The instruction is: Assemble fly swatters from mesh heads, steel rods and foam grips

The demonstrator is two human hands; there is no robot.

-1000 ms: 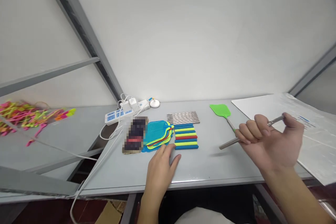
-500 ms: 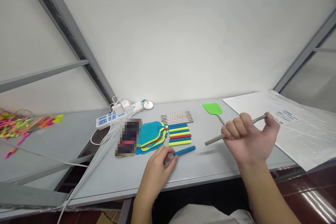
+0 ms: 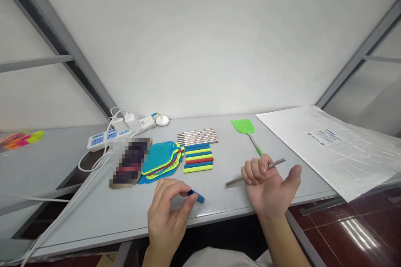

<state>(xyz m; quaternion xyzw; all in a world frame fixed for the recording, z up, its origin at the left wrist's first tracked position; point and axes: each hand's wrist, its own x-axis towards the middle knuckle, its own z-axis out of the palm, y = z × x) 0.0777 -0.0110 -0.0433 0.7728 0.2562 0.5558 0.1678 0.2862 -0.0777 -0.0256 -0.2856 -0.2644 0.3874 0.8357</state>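
Observation:
Between the thumb and forefinger of my left hand [image 3: 167,215] is a short blue handle sleeve [image 3: 198,197], its hollow end facing my fingers. My right hand [image 3: 269,192], palm up, has its fingers curled round a thin metal rod [image 3: 234,181], while the thumb stands away from it. The rod slants up to the right, apart from the sleeve. Beyond my hands lies a row of blue, yellow and red handle sleeves [image 3: 199,160]. Mesh fly swatter heads [image 3: 159,155], mostly blue and yellow, are stacked left of them. Several metal rods [image 3: 197,136] lie side by side behind.
A green fly swatter [image 3: 243,126] lies behind my right hand. White wrapped sheet material [image 3: 313,150] covers the right side. At left are a pixelated phone-like object [image 3: 130,162], a power strip [image 3: 108,138] with cables, and a round white device [image 3: 162,121].
My left hand has turned the blue sleeve, so its hollow end now shows. My right thumb has come off the rod's end and the rod sits lower. The view has shifted.

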